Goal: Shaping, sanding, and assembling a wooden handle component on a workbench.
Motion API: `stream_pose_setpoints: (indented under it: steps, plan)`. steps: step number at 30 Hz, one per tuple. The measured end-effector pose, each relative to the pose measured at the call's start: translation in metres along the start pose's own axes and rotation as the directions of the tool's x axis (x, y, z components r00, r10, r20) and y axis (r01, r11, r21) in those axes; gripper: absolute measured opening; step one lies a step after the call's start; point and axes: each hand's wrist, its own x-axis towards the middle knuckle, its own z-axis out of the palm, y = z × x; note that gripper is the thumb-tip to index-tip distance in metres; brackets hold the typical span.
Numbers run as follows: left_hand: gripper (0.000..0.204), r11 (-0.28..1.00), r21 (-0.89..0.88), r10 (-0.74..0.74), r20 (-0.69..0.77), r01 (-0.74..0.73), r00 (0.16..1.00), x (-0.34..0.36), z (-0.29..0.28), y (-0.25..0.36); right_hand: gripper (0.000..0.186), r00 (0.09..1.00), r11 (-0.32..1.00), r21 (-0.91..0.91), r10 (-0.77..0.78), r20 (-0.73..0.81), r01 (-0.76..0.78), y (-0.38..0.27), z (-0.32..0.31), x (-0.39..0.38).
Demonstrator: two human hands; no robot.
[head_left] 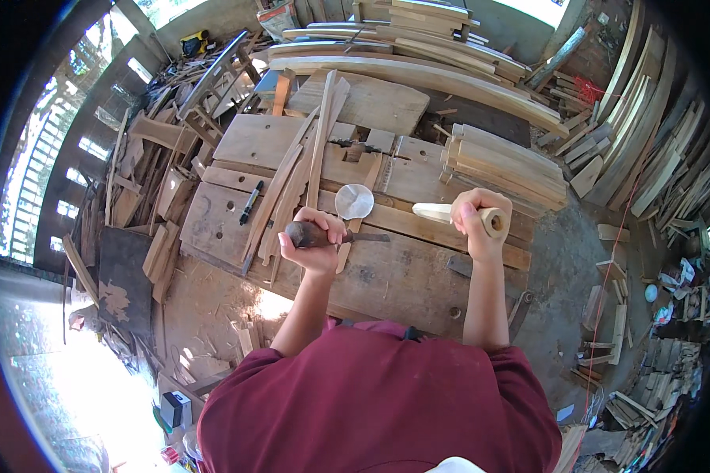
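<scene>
My left hand [312, 240] is closed round the dark handle of a tool [371, 237] with a flat dark metal blade that points right, over the workbench [383, 280]. My right hand [481, 217] grips a pale wooden piece [432, 211] with a narrow end pointing left and a hole in its thick right end. Between my hands and a little beyond them lies a round whitish disc [353, 200]. A black marker [251, 201] lies on the bench to the left, beside several long thin wooden strips [320, 146].
Stacked boards [501, 169] sit on the bench's right side, with long planks [418, 71] behind. Wood scraps [166, 189] crowd the left, near a dark sheet [122, 292]. Leaning timber [647, 118] lines the right. A thin red cord [619, 244] runs down the right side.
</scene>
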Motion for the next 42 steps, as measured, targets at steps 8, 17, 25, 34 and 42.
stream_pose_setpoints:
  steps: [8,17,25,34,42]
  plan:
    - [0.068,1.000,0.008,0.010,-0.027,-0.010,1.000,-0.002,-0.004,0.003,0.019,0.981,0.985,-0.013,-0.173,0.090,0.174,-0.013,0.007,-0.035]
    - [0.067,0.999,0.033,-0.030,-0.027,0.031,0.999,0.000,0.004,0.004,0.011,0.882,0.919,0.051,-0.389,0.265,0.390,-0.010,0.023,-0.070]
    - [0.067,0.997,0.071,0.020,0.071,-0.025,0.997,-0.006,0.006,0.003,0.016,0.885,0.918,0.019,-0.386,0.261,0.395,-0.008,0.021,-0.084]
    - [0.018,0.970,0.215,0.064,0.217,-0.111,0.974,-0.018,0.004,0.000,0.021,0.876,0.926,-0.139,-0.274,0.397,0.352,0.005,0.038,-0.082]
    - [0.014,0.952,0.305,-0.008,0.113,-0.027,0.994,-0.022,0.002,0.002,0.020,0.910,0.914,-0.090,-0.377,0.171,0.395,0.015,0.025,-0.066]
